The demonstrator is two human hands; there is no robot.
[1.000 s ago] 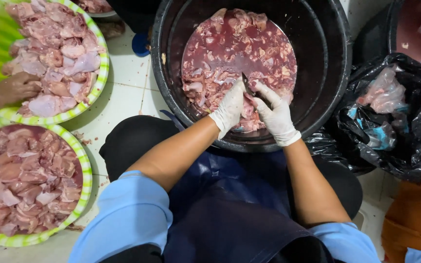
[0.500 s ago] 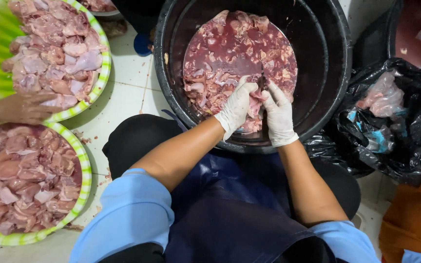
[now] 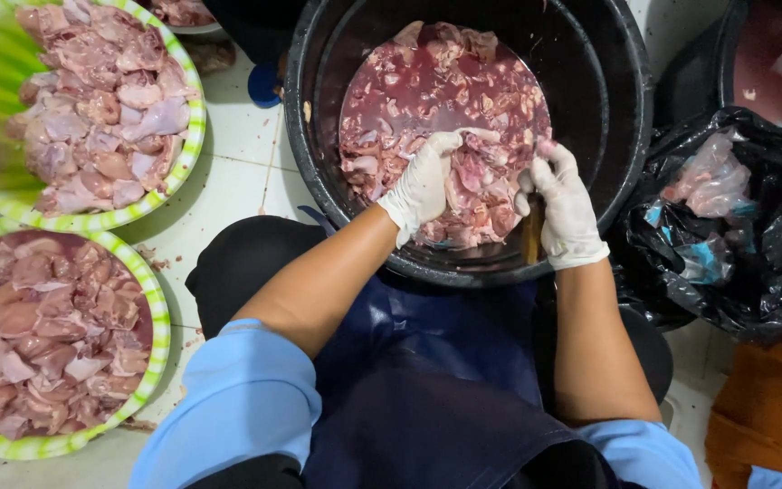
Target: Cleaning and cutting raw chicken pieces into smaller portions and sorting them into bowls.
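Observation:
A big black tub (image 3: 311, 172) in front of me holds raw pinkish meat pieces (image 3: 409, 91) lying in dark red liquid. My left hand (image 3: 423, 186), in a white glove, grips one meat piece (image 3: 480, 177) at the near side of the tub. My right hand (image 3: 565, 208), also gloved, is just to the right of that piece. It is closed around a knife with a brown wooden handle (image 3: 532, 237) that points down toward me. The blade is hidden by the hand and the meat.
Two green-and-white striped bowls (image 3: 194, 118) (image 3: 157, 335) full of pale meat sit on the white tile floor (image 3: 237, 163) at my left. A black plastic bag (image 3: 753, 263) with scraps lies at the right, and another dark tub (image 3: 726, 54) stands behind it.
My hands have drawn apart: the right hand moved right with the knife, and the left pulled a meat piece toward the tub's near side. Another person's hand by the left bowls is gone from view.

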